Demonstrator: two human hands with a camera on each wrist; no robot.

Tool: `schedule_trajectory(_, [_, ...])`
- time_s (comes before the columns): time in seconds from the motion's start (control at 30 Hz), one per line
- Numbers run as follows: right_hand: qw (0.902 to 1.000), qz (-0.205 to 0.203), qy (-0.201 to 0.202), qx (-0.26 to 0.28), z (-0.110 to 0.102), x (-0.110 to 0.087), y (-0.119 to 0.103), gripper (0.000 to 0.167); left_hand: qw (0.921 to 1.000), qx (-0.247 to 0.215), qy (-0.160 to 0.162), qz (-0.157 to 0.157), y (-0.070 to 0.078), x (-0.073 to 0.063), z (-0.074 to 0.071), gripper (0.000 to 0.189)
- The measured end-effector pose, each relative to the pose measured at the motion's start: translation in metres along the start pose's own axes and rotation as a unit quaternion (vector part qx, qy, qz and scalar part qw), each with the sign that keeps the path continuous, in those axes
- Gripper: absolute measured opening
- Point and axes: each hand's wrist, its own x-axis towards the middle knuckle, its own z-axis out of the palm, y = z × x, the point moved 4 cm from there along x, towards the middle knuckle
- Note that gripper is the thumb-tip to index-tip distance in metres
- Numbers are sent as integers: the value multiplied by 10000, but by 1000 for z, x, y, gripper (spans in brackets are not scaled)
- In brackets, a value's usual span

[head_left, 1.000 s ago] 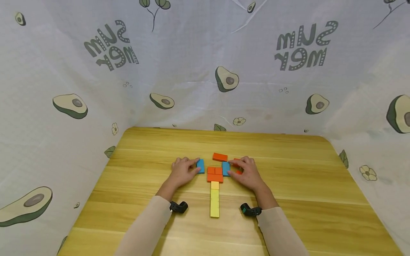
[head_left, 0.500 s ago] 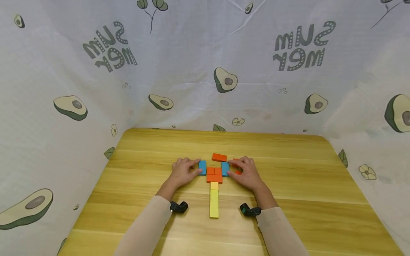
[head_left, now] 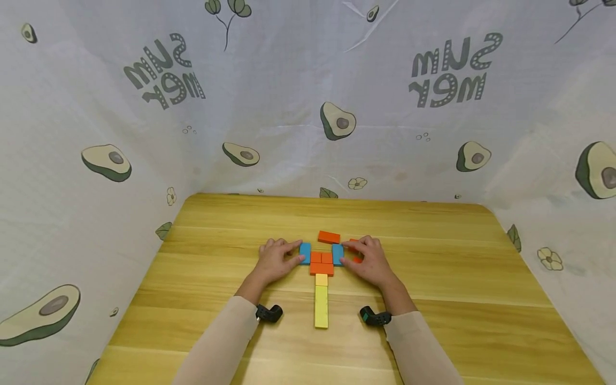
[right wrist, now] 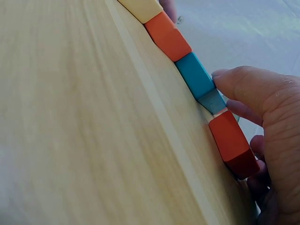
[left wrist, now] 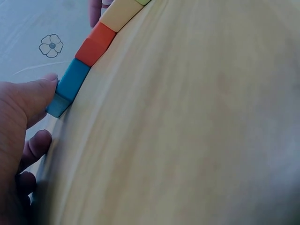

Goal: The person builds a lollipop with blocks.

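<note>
"How's the left?"
"My left grip is spread, clasping nothing, thumb and forefinger touching the blue block just right of it."
"And the right?"
"My right grip likewise, against the other blue block at its left. Orange blocks lie on the desk between both grips."
</note>
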Motion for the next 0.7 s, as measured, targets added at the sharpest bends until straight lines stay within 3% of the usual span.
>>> schedule_trajectory(0.7, [9999,119,-94,-83,1,-2,-2,49,9999,109,73,108,-1,-3,0,52])
